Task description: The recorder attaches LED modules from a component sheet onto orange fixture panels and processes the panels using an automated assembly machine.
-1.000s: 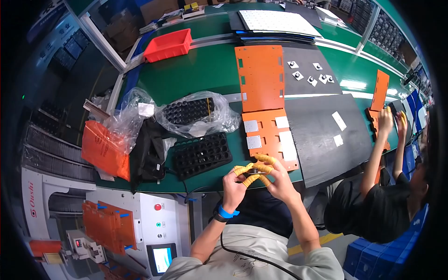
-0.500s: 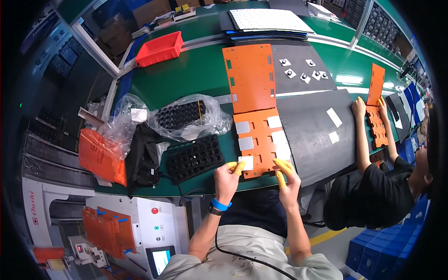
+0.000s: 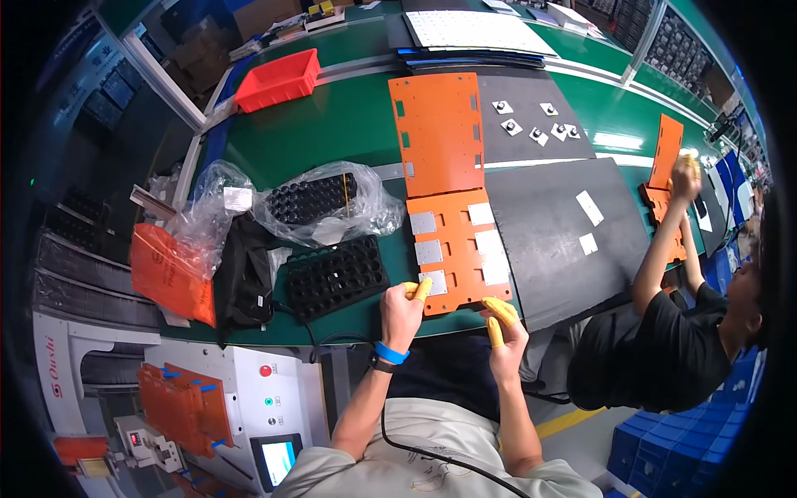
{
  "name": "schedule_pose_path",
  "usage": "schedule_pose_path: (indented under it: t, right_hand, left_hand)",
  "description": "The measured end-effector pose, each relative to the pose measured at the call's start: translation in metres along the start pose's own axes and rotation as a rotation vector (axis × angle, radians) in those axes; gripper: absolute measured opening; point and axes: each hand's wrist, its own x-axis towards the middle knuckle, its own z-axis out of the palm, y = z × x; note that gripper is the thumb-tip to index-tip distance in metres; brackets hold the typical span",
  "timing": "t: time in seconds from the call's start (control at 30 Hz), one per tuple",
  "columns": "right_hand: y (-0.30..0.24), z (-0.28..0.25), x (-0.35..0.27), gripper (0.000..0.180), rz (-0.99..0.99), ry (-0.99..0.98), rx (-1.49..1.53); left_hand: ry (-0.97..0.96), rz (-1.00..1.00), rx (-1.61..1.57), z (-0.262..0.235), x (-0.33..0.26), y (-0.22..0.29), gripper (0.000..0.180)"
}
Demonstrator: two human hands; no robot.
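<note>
A hinged orange fixture [image 3: 452,249] lies unfolded before me, its perforated lid [image 3: 440,137] laid back beyond its base. Thin metal plates sit along both sides of the base. My left hand [image 3: 402,317], with yellow finger cots on thumb and finger, is closed at the corner of the nearest left metal plate [image 3: 432,283]. That plate lies on the fixture at a slight angle. At the base's near right corner is my right hand [image 3: 508,334], also in yellow finger cots, thumb and fingers apart with nothing visible between them.
Left of the fixture are a black tray with round pockets [image 3: 336,278], a bagged tray [image 3: 311,199] and an orange bag [image 3: 170,270]. A dark mat [image 3: 564,241] with two white strips lies right. Farther back are small knobbed plates [image 3: 538,135] and a red bin [image 3: 278,80]. A co-worker [image 3: 664,349] works at right.
The nearest left plate has shifted slightly and looks flatter on the fixture. My hands stay near the same spots. The co-worker has lifted a hand from their fixture. The whole view has shifted slightly.
</note>
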Motion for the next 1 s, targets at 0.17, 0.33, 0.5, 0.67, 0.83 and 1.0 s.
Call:
schedule_pose_path:
  t: [0.17,0.33,0.5,0.67,0.83,1.0]
  right_hand:
    - [0.000,0.005,-0.002,0.027,0.013,-0.032,0.051]
    - [-0.006,0.023,-0.002,0.028,0.002,-0.035,0.077]
    - [-0.023,0.047,0.044,0.025,-0.152,-0.157,-0.076]
    - [-0.023,0.084,0.193,0.025,-0.427,0.089,-0.075]
    - [-0.010,0.102,0.340,0.066,-0.374,0.213,-0.568]
    - [-0.038,0.062,0.346,0.031,-0.019,-0.049,-0.003]
  left_hand:
    - [0.030,0.049,-0.024,0.003,-0.001,0.000,0.027]
    - [0.036,0.043,-0.030,0.008,-0.003,-0.002,0.029]
    - [-0.017,0.033,-0.022,0.007,0.005,-0.026,0.032]
    - [-0.182,-0.158,-0.130,-0.007,0.005,-0.013,0.018]
    - [-0.195,-0.191,-0.047,-0.003,0.009,-0.007,0.028]
    - [-0.176,-0.161,0.003,0.005,0.010,-0.011,0.041]
